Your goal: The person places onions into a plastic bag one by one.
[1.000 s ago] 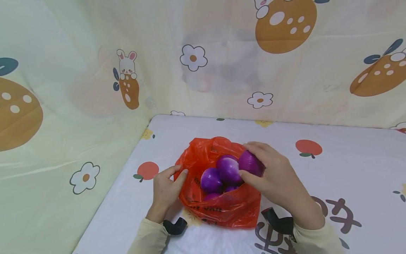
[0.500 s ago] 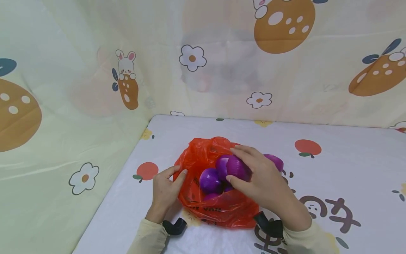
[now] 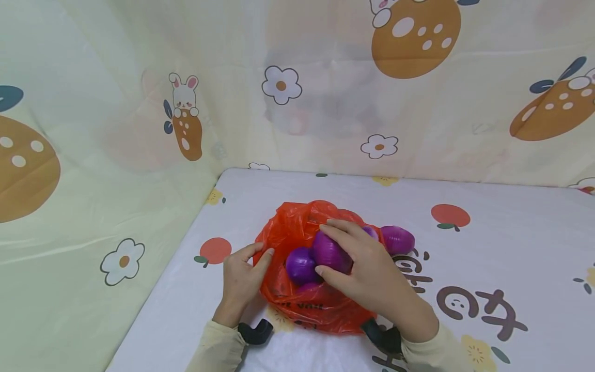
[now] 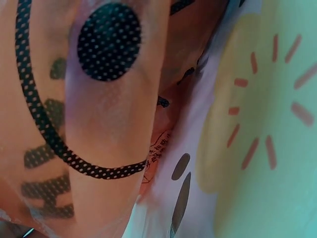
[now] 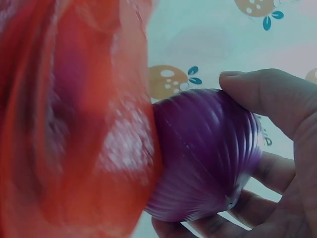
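My left hand pinches the left rim of a red plastic bag, whose mouth is spread. My right hand grips a purple onion at the bag's mouth. In the right wrist view, fingers and thumb curl round that ribbed onion beside the bag wall. Inside the bag lies another onion, with part of one more below it. A sliver of an onion shows behind my right hand. Bag plastic fills much of the left wrist view, hiding the left fingers.
To the right of the bag, one purple onion lies on the patterned tablecloth. A printed cloth wall rises behind the table, and another stands along the left side.
My right hand has moved left and slightly down with the onion, deeper over the bag's mouth. The onion right of the bag has come into view from behind it. My left hand stays in place.
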Tool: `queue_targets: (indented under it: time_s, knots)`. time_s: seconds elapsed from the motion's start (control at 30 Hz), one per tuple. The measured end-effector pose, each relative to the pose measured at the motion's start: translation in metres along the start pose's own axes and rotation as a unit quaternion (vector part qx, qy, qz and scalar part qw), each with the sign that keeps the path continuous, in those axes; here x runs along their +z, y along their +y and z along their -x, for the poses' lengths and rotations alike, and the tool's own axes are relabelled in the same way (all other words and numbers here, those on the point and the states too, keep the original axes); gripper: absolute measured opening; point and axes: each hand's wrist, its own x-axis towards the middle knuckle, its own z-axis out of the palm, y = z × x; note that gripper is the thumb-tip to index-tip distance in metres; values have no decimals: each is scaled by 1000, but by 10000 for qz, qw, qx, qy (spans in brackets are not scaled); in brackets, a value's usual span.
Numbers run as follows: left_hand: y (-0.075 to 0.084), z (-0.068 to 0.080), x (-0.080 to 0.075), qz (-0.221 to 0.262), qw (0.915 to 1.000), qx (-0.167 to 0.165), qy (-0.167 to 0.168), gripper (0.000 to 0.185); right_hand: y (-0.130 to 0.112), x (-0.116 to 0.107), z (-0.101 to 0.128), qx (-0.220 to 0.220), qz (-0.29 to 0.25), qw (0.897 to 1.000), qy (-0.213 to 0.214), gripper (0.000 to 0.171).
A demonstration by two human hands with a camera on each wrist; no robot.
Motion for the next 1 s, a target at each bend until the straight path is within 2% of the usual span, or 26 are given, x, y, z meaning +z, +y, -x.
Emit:
queue_targets:
  time_s: [0.2, 0.37, 0.67, 0.83, 1.0]
  knots:
    - [-1, 0, 0, -9, 10000, -26, -11, 16, -3, 12, -2, -43, -97, 9999, -104, 65]
    - [-3, 0, 1, -37, 10000, -6, -26, 17, -6, 23, -1, 62, -144, 9992, -368, 65]
    - [-2, 0, 0, -70, 9997, 214, 20, 18, -7, 34, 1, 25, 138, 9963, -851, 64]
    - [-2, 0, 0, -44, 9998, 208, 52, 18, -7, 33, 2, -59, 196, 9968, -772, 64]
    - [-1, 1, 0, 26, 10000, 60, 16, 18, -6, 26, 2, -75, 161, 9980, -600, 62]
